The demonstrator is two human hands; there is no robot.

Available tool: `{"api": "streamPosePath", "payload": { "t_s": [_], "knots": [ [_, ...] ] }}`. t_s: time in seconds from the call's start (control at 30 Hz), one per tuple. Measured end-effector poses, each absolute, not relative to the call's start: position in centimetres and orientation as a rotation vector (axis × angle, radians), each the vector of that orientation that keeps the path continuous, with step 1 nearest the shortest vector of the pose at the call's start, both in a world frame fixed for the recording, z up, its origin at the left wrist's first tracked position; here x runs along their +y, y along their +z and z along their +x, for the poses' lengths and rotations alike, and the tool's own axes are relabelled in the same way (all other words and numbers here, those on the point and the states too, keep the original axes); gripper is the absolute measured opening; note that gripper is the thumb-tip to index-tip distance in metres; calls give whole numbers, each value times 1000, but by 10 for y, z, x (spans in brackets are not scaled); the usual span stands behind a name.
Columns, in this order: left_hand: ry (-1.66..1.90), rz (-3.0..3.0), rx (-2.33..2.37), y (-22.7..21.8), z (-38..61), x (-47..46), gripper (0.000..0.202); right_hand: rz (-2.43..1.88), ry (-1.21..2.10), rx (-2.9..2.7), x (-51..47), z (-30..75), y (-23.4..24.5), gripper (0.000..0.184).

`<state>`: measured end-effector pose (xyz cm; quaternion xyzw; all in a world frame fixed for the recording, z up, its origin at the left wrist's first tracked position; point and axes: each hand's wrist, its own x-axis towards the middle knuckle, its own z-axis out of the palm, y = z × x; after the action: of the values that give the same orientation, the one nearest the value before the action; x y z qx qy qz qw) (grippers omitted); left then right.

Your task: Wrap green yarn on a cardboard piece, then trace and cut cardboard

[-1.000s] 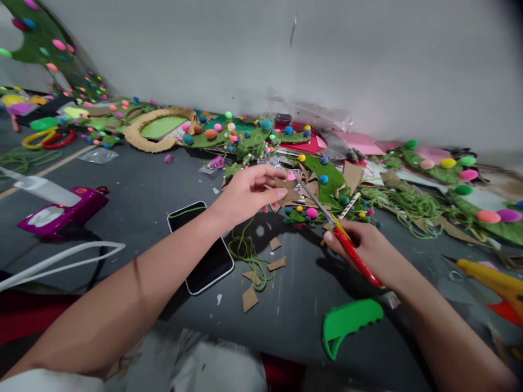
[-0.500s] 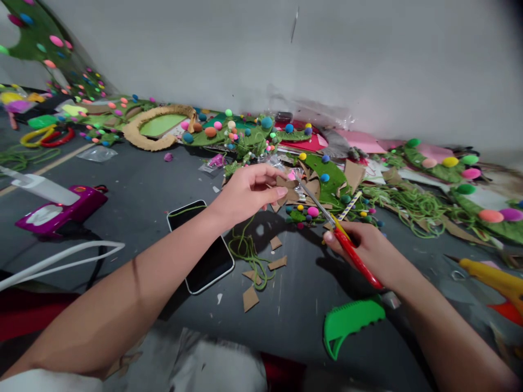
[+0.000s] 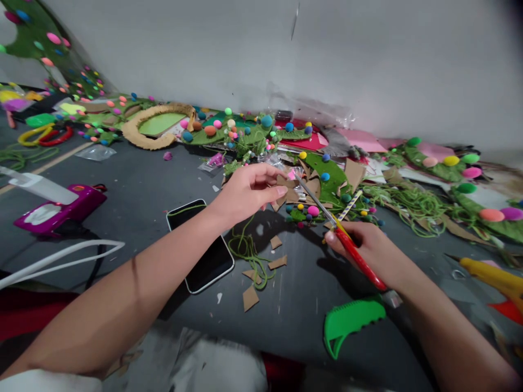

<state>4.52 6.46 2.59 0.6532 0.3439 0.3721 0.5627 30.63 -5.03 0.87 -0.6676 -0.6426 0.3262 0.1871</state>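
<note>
Between the thumb and fingers of my left hand [image 3: 247,191] is a small piece of brown cardboard [image 3: 291,195], partly hidden by the fingers. My right hand [image 3: 370,247] is wrapped round the handles of a pair of scissors [image 3: 355,256] with red and yellow grips. Their metal blades point up and left, with the tips close to the cardboard. Below my left forearm lies a smartphone [image 3: 212,268] with a dark screen. A loose tangle of green yarn [image 3: 247,247] and several cardboard scraps [image 3: 250,298] rest on the dark table between my hands.
A green toothed plastic tool [image 3: 353,321] lies near the front edge. At the right is a yellow glue gun [image 3: 490,275], at the left a purple device [image 3: 61,209] with a white cable. Green leaf shapes with pompoms [image 3: 245,136] and a tan ring [image 3: 149,142] line the wall.
Almost nothing differs. The scissors and my right hand have shifted very slightly, while my left hand keeps its place with the cardboard.
</note>
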Motion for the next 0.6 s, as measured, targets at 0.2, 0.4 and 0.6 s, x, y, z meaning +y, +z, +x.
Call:
{"api": "streamPosePath", "payload": {
  "t_s": [0.2,0.4,0.6],
  "knots": [
    [871,1535,803,25,46,65,17,-1900,908,-1805,-51,308,7,59],
    [867,1538,808,25,45,65,16,-1883,930,-1789,-49,308,5,62],
    [867,1536,818,23,45,67,17,-1937,1030,-1672,-50,306,4,67]
  ]
}}
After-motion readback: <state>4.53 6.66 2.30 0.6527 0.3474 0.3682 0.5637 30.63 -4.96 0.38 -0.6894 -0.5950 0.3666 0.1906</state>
